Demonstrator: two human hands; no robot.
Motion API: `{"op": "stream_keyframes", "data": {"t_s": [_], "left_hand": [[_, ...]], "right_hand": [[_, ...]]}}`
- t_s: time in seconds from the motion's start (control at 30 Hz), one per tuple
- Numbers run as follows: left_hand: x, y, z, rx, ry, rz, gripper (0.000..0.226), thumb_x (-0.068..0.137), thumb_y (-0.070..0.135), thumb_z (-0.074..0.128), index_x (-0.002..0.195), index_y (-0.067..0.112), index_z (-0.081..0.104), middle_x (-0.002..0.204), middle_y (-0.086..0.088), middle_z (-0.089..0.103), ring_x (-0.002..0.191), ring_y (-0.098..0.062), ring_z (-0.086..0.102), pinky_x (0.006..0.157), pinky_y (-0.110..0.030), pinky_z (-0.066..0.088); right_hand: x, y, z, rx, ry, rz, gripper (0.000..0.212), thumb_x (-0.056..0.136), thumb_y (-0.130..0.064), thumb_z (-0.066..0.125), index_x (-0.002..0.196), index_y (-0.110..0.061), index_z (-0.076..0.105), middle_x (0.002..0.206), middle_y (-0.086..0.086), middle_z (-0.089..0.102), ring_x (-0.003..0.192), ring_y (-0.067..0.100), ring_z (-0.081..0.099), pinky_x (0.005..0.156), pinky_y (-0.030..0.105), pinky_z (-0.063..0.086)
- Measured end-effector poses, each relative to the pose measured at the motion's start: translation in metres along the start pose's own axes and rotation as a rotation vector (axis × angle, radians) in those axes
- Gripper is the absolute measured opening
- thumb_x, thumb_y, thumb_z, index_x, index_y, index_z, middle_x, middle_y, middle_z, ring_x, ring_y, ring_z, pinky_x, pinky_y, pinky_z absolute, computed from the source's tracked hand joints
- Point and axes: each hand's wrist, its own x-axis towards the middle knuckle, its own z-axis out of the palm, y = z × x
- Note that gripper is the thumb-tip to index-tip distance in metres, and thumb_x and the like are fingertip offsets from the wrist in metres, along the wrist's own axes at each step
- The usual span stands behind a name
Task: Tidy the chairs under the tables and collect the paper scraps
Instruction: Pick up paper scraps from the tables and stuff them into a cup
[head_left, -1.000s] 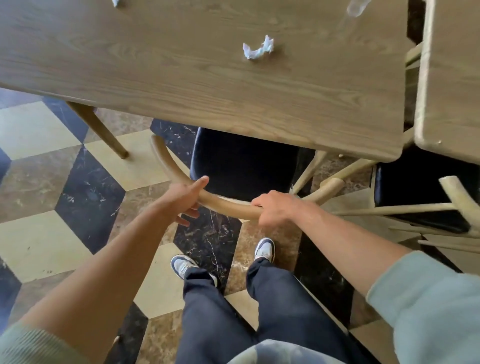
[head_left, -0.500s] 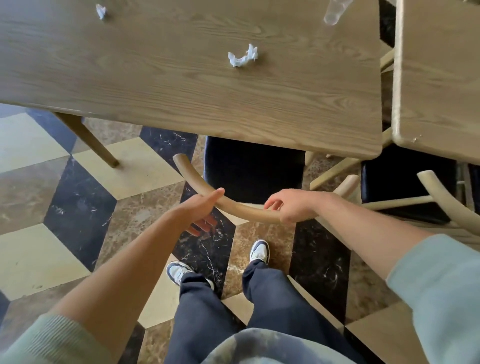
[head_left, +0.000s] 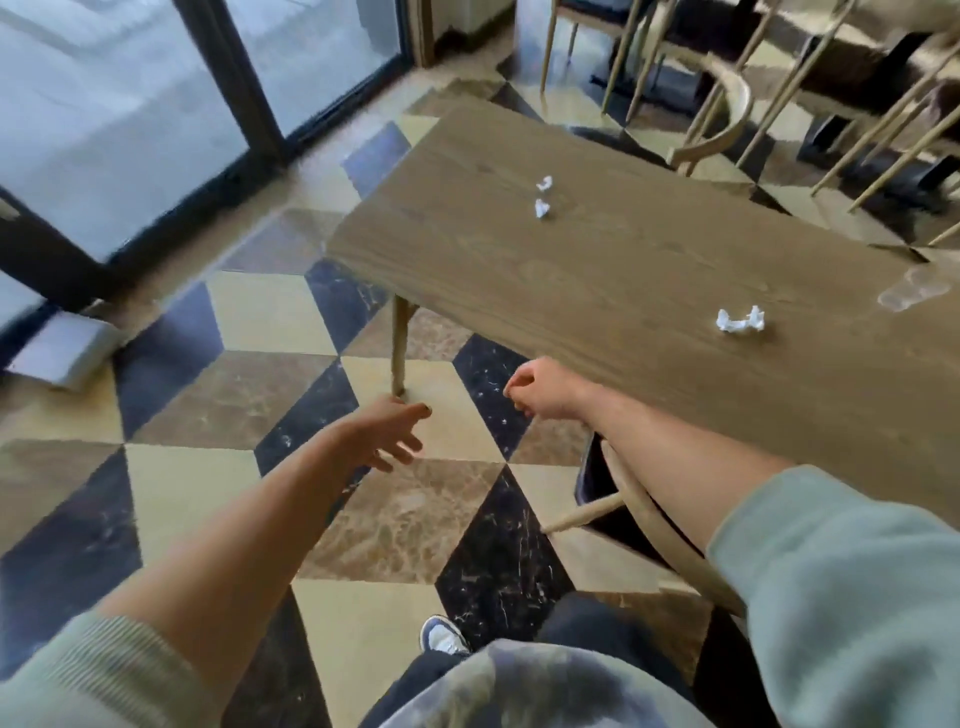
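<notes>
Wooden table (head_left: 597, 270) fills the right half of your view, its long top running away from you toward the upper right. Three crumpled white paper scraps lie on it. The nearest scrap (head_left: 740, 320) sits toward the right end, close to a clear plastic item (head_left: 906, 291) that is too blurred to identify. The two smaller scraps (head_left: 542, 208) (head_left: 544, 183) lie just beside each other near the far edge.

Your left hand (head_left: 387, 431) is held out over the tiled floor (head_left: 234, 405), fingers spread and loose, holding nothing. It is close to the foot of the near table leg (head_left: 399, 348); contact cannot be confirmed. Your right hand (head_left: 545, 389) is loosely curled, fingers bent toward the palm, and appears empty. It hovers at the near edge of the table, apart from every scrap.

The chair (head_left: 649, 525) with the curved wooden back rail and dark seat stands below your right forearm, its seat tucked beneath the table edge. Neither hand touches it. A second chair (head_left: 727, 111) with a curved back stands at the far side of the table. More chair legs and dark table bases show in the upper right. Glass doors (head_left: 130, 104) with dark frames occupy the upper left.
</notes>
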Motion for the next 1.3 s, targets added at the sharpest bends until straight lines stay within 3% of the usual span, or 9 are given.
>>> {"op": "stream_keyframes", "data": {"t_s": [0.1, 0.17, 0.4, 0.6, 0.73, 0.83, 1.1, 1.2, 1.3], "left_hand": [[-0.011, -0.019, -0.097, -0.058, 0.157, 0.085, 0.035, 0.104, 0.030, 0.052, 0.120, 0.001, 0.061, 0.102, -0.020, 0.072, 0.091, -0.039, 0.070, 0.079, -0.045, 0.058], [-0.013, -0.026, -0.148, -0.081, 0.213, 0.103, 0.033, 0.104, 0.031, 0.051, 0.117, 0.004, 0.064, 0.103, -0.018, 0.073, 0.094, -0.038, 0.071, 0.083, -0.046, 0.059], [0.053, -0.005, -0.323, -0.124, 0.230, 0.107, 0.038, 0.105, 0.038, 0.050, 0.122, 0.006, 0.062, 0.115, -0.017, 0.071, 0.098, -0.033, 0.070, 0.095, -0.052, 0.055], [0.128, 0.042, -0.475, -0.172, 0.239, 0.019, 0.040, 0.102, 0.046, 0.051, 0.124, 0.012, 0.058, 0.114, -0.012, 0.071, 0.097, -0.030, 0.072, 0.086, -0.046, 0.058], [0.157, 0.056, -0.553, -0.204, 0.249, 0.011, 0.037, 0.101, 0.045, 0.053, 0.119, 0.014, 0.063, 0.108, -0.011, 0.075, 0.089, -0.029, 0.075, 0.087, -0.048, 0.060], [0.201, 0.073, -0.609, -0.238, 0.244, 0.010, 0.039, 0.101, 0.046, 0.053, 0.120, 0.013, 0.064, 0.102, -0.010, 0.076, 0.086, -0.027, 0.076, 0.076, -0.041, 0.061], [0.368, 0.177, -0.785, -0.122, 0.101, 0.131, 0.048, 0.097, 0.058, 0.053, 0.122, 0.018, 0.062, 0.108, -0.014, 0.074, 0.091, -0.028, 0.074, 0.073, -0.039, 0.059], [0.401, 0.232, -0.825, -0.049, 0.039, 0.141, 0.051, 0.094, 0.063, 0.053, 0.114, 0.017, 0.064, 0.102, -0.013, 0.076, 0.088, -0.029, 0.075, 0.073, -0.040, 0.059], [0.444, 0.312, -0.850, 0.071, -0.060, 0.176, 0.049, 0.096, 0.061, 0.051, 0.113, 0.016, 0.062, 0.108, -0.017, 0.074, 0.093, -0.033, 0.073, 0.084, -0.045, 0.058]], "right_hand": [[0.042, -0.091, 0.013, -0.050, -0.011, -0.082, 0.023, 0.095, -0.014, 0.058, 0.100, 0.003, 0.074, 0.081, 0.014, 0.074, 0.065, 0.017, 0.062, 0.059, 0.031, 0.055], [0.072, -0.137, 0.016, -0.089, -0.038, -0.130, 0.019, 0.096, -0.013, 0.060, 0.099, -0.004, 0.075, 0.075, 0.002, 0.071, 0.062, 0.012, 0.063, 0.050, 0.019, 0.047], [0.236, -0.278, 0.019, -0.118, -0.112, -0.241, 0.013, 0.099, -0.014, 0.061, 0.095, -0.013, 0.074, 0.086, 0.001, 0.073, 0.077, 0.017, 0.070, 0.069, 0.029, 0.059], [0.386, -0.376, -0.016, -0.051, -0.126, -0.250, 0.016, 0.096, -0.017, 0.060, 0.095, -0.015, 0.076, 0.084, 0.002, 0.076, 0.076, 0.020, 0.073, 0.070, 0.034, 0.059], [0.443, -0.420, -0.036, 0.014, -0.126, -0.213, 0.020, 0.094, -0.015, 0.057, 0.093, -0.011, 0.076, 0.085, 0.006, 0.076, 0.072, 0.020, 0.071, 0.056, 0.027, 0.052], [0.500, -0.456, -0.045, 0.051, -0.145, -0.163, 0.020, 0.095, -0.016, 0.056, 0.091, -0.011, 0.076, 0.084, 0.009, 0.077, 0.073, 0.022, 0.071, 0.066, 0.036, 0.060], [0.670, -0.536, -0.098, 0.084, -0.028, 0.065, 0.023, 0.093, -0.015, 0.056, 0.091, -0.005, 0.077, 0.072, 0.005, 0.075, 0.061, 0.020, 0.065, 0.054, 0.029, 0.053], [0.697, -0.552, -0.135, 0.142, 0.029, 0.150, 0.026, 0.091, -0.016, 0.057, 0.095, 0.002, 0.075, 0.087, 0.019, 0.076, 0.063, 0.021, 0.064, 0.055, 0.029, 0.049], [0.721, -0.554, -0.183, 0.231, 0.120, 0.197, 0.026, 0.088, -0.019, 0.056, 0.096, -0.003, 0.075, 0.089, 0.012, 0.077, 0.064, 0.015, 0.067, 0.056, 0.028, 0.051]]}}
